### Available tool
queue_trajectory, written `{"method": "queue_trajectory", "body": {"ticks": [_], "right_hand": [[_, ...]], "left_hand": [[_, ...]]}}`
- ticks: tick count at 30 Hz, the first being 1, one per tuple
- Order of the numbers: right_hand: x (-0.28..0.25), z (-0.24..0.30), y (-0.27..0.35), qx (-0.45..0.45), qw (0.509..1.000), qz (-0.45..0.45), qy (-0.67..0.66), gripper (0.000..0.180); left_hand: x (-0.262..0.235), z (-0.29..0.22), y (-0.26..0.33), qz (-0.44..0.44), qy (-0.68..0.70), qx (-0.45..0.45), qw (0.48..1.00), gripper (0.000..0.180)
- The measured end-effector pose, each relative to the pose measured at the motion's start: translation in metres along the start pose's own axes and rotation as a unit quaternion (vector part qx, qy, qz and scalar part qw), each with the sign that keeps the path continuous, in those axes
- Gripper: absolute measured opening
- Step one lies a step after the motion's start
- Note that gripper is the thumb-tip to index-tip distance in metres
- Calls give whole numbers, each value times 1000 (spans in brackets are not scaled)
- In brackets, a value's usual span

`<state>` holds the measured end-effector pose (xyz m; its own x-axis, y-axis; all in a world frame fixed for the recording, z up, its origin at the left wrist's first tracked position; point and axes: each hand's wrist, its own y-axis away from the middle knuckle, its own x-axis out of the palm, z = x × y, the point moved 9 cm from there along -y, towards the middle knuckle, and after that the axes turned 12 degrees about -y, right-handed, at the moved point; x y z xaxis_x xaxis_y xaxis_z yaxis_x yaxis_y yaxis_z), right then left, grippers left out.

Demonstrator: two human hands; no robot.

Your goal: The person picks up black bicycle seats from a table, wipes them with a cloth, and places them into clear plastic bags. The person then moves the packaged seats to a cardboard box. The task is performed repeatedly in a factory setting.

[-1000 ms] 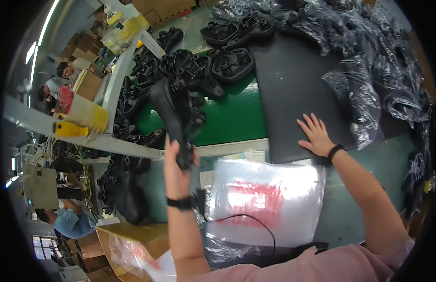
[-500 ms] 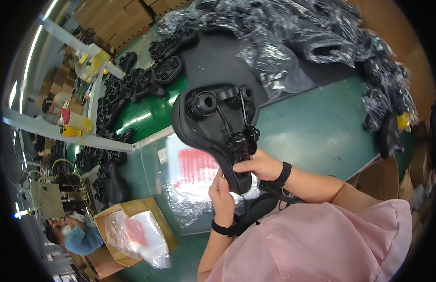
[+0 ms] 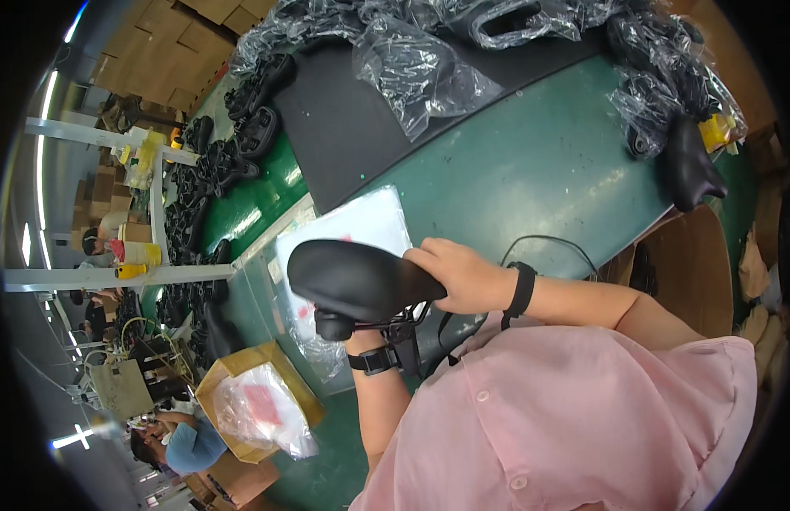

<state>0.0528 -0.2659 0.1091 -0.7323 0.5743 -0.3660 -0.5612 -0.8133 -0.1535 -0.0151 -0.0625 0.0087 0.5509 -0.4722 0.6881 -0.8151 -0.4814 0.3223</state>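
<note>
- Wide green table top (image 3: 531, 162) spans my view, with a black rectangular mat (image 3: 344, 128) at its far side and heaps of crinkled clear plastic bags (image 3: 429, 68) along the back edge.
- Open brown cardboard box (image 3: 250, 400) sits low on the left, holding bagged goods.
- A flat clear plastic bag with red print (image 3: 344, 238) lies on the green top, just beyond the saddle.
- Now the main piece: the black moulded bicycle saddle (image 3: 356, 277) is up off the table, held close to my chest, top side to the camera.
- Half a second ago it showed its underside and rails; now it is flipped over and lower.
- My right hand (image 3: 459, 274) is wrapped over the saddle's wide rear end, fingers curled firmly.
- My left hand (image 3: 361, 334) is under it, mostly hidden; I cannot tell its grip.
- I judge the saddle stiff, fairly light, smooth-skinned and a bit slippery; best taken at the broad rear or by the metal rails beneath.
</note>
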Motion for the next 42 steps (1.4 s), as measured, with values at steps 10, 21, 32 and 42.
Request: {"method": "queue_trajectory", "body": {"ticks": [10, 21, 32, 42], "right_hand": [[9, -83, 22, 179, 952, 6, -250, 68], [16, -217, 79, 379, 709, -83, -589, 53], [29, -219, 80, 382, 655, -94, -645, 45], [5, -186, 63, 337, 762, -139, -535, 54]], "left_hand": [[-55, -74, 19, -72, -656, 72, 748, 35], [-68, -37, -9, 12, -881, 229, 415, 42], [-58, 76, -77, 23, -845, 135, 518, 17], [-101, 29, -54, -33, -470, -22, 882, 11]]}}
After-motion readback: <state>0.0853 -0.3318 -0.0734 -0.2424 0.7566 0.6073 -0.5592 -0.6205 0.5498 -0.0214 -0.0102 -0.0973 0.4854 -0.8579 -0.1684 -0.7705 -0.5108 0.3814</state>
